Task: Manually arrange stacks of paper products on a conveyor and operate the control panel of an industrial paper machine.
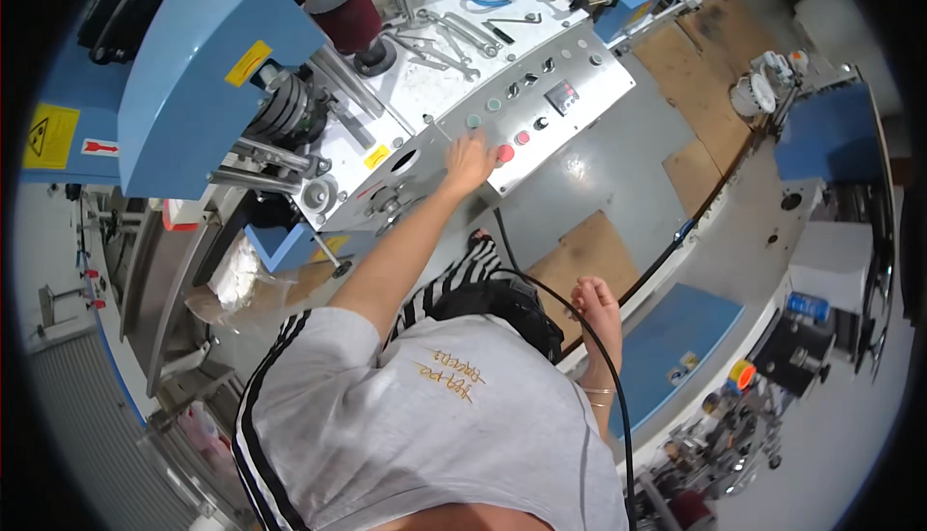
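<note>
My left hand (468, 160) reaches to the lower left end of a slanted metal control panel (589, 97). Its fingers are stretched out, holding nothing, with the tips just below a green push button (474, 121); whether they touch the button I cannot tell. Right beside that hand is a red button (505, 153), with a second red button (522, 137) and a black knob (542, 123) further along. Lowered at my right side, my right hand (598, 307) has loosely bent fingers and nothing visible in them. A black cable (603, 348) passes in front of it.
Wrenches (449, 43) lie on the white machine top behind the panel, near a dark red spool (343, 12). A blue machine housing (208, 58) rises at the left. Cardboard sheets (579, 265) cover parts of the grey floor. Another bench with a blue panel (676, 338) stands at the right.
</note>
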The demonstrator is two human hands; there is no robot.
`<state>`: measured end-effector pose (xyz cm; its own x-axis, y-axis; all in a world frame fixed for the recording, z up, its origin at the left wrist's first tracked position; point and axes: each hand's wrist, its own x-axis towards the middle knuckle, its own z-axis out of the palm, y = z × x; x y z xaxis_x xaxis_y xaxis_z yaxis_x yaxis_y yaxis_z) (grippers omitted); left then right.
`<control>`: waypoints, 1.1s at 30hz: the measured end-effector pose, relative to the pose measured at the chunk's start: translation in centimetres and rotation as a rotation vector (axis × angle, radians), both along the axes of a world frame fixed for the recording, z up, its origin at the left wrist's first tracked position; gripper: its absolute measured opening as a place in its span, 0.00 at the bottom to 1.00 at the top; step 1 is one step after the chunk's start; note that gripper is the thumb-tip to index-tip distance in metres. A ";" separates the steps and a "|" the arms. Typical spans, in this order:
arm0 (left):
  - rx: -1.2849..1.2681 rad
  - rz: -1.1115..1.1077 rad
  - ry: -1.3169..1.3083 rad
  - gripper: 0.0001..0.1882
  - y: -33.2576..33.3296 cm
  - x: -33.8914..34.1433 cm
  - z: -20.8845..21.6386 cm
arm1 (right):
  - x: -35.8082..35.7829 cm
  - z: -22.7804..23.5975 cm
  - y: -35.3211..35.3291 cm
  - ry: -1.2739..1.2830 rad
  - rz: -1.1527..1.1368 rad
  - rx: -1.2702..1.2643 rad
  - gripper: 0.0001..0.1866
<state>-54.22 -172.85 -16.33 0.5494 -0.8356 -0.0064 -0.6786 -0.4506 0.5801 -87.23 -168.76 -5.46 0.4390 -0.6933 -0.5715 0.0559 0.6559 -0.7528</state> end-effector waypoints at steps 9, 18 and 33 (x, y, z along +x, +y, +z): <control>0.483 0.233 0.062 0.38 -8.4 -0.5 -2.7 | 2.9 -0.9 -9.4 0.295 0.165 -0.032 0.11; 0.540 0.398 0.203 0.37 -11.5 -1.4 -1.6 | 5.0 -2.2 -20.1 0.311 0.475 -0.065 0.12; 0.499 0.752 -0.038 0.38 -13.6 -4.7 -5.3 | 4.6 -2.9 -34.2 0.293 0.771 -0.112 0.12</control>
<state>-58.93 -186.43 -21.63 0.9568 -0.1605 -0.2422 -0.1179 -0.9763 0.1813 -82.67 -202.93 -8.38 0.6581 -0.3186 -0.6822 -0.5871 0.3502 -0.7299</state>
